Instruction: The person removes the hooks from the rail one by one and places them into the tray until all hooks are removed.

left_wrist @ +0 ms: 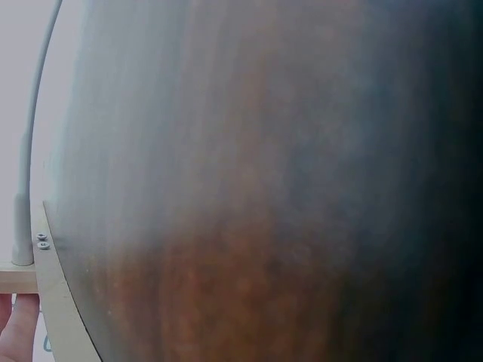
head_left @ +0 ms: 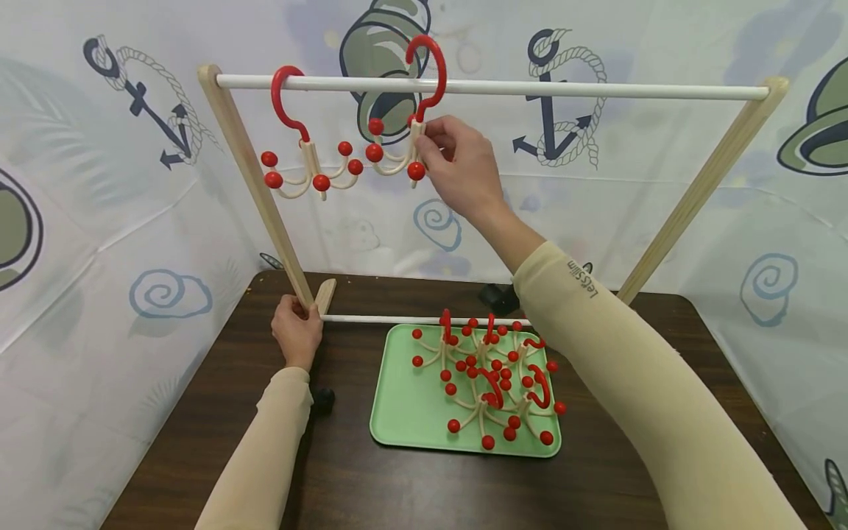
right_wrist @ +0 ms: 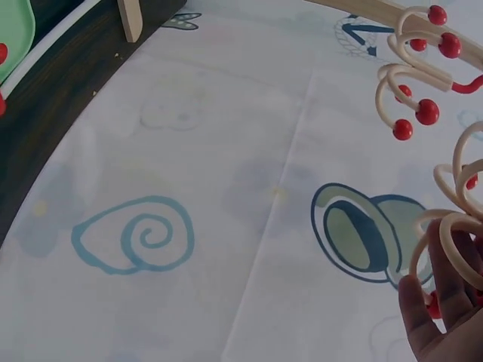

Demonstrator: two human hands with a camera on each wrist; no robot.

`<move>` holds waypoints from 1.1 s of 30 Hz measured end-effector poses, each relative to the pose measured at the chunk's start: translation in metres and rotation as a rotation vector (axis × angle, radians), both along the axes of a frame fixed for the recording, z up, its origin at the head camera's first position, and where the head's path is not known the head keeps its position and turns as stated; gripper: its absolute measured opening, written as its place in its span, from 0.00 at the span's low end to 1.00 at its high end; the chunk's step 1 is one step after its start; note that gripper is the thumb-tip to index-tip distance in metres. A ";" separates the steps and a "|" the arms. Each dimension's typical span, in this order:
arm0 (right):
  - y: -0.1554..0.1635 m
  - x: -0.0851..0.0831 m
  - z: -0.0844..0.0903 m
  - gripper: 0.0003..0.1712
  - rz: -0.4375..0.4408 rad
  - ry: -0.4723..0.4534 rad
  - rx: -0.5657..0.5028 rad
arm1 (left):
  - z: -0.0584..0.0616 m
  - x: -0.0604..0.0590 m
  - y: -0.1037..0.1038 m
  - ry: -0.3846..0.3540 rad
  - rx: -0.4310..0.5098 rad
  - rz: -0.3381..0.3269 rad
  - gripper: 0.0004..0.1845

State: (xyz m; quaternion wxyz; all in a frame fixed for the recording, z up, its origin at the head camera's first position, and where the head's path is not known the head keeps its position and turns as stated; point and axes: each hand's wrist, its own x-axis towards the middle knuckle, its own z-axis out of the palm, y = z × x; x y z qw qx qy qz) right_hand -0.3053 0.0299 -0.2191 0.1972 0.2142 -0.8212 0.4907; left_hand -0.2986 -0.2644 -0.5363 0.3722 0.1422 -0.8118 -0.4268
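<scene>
My right hand (head_left: 458, 158) pinches the pale stem of a multi-armed hook hanger (head_left: 430, 55) with red ball tips. Its red hook rises above the white rod (head_left: 596, 89), the tip higher than the rod. To the left, a similar hanger (head_left: 287, 110) hangs on the rod by its red hook. Low on the left, my left hand (head_left: 296, 333) grips the foot of the wooden post (head_left: 248, 180). In the right wrist view, fingers of my right hand (right_wrist: 445, 324) lie among the hanger's curved arms. Only a few left fingers (left_wrist: 19, 328) show in the left wrist view.
Several more such hangers (head_left: 482, 405) lie on a green tray (head_left: 404, 419) on the dark wooden table (head_left: 371, 493). A second wooden post (head_left: 702, 195) carries the rod's right end. A lower white rod (head_left: 361, 319) runs behind the tray. Patterned cloth hangs behind.
</scene>
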 end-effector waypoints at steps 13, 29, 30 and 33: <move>0.043 0.028 -0.043 0.19 0.001 0.017 -0.195 | 0.005 0.000 0.001 -0.007 -0.005 0.000 0.09; 0.023 0.091 -0.132 0.16 0.086 -0.096 -0.152 | 0.004 0.002 0.002 -0.028 -0.008 0.009 0.09; 0.021 0.095 -0.138 0.14 0.080 -0.105 -0.129 | 0.004 0.002 0.002 -0.028 -0.010 0.009 0.09; 0.011 0.105 -0.154 0.12 0.069 -0.133 -0.067 | 0.004 0.002 0.003 -0.025 -0.011 0.009 0.09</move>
